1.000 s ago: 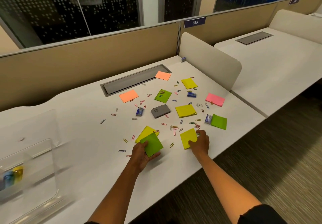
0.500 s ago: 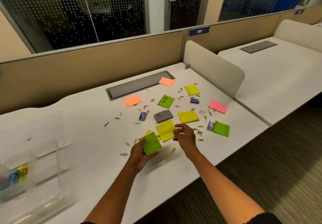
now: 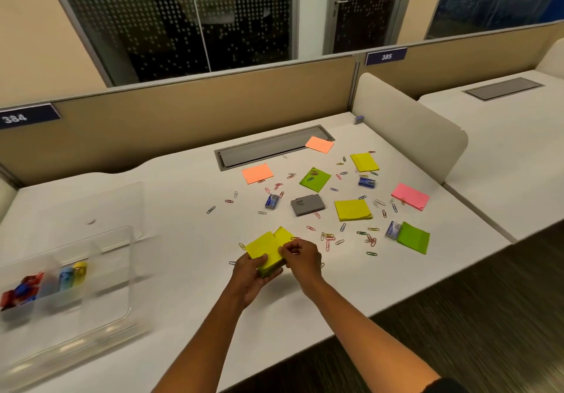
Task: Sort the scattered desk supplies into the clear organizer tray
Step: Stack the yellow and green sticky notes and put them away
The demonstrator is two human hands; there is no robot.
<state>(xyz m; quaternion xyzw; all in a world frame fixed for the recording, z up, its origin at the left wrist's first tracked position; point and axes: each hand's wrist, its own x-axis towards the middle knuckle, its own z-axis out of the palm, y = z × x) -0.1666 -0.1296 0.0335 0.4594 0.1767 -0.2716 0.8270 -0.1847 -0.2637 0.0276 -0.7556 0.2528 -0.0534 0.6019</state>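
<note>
Both hands meet over the near middle of the white desk (image 3: 171, 197). The left hand (image 3: 250, 276) cups a small stack of sticky-note pads (image 3: 265, 255) from below, its fingers curled round the near edge; a yellow pad lies on top and a green edge shows beneath it. The right hand (image 3: 300, 258) pinches the stack's right edge with thumb and fingertips. One more yellow pad (image 3: 283, 234) lies on the desk just behind the stack, partly hidden by it.

Seven other pads lie loose on the desk: two orange ones, one (image 3: 257, 173) beside the grey cable slot (image 3: 268, 148) and one (image 3: 319, 144) overlapping its right end; two yellow ones, one (image 3: 364, 162) far right and one (image 3: 352, 209) in the middle; two green ones, one (image 3: 315, 179) in the middle and one (image 3: 413, 237) near the right front edge; and one pink pad (image 3: 410, 196) at the right.

Three small blue-and-white boxes show: one (image 3: 272, 201) left of a grey box (image 3: 307, 204), one (image 3: 366, 182) below the far yellow pad, one (image 3: 393, 230) touching the near green pad. Coloured paper clips (image 3: 328, 240) lie scattered among all these, too many and too small to count.

The clear organizer tray (image 3: 100, 295) stands at the left front of the desk, well apart from the hands. Its compartments hold a few blurred coloured items: red and blue ones (image 3: 21, 293) at the left, then a blue one (image 3: 65, 278) and a yellow one (image 3: 80, 270).
</note>
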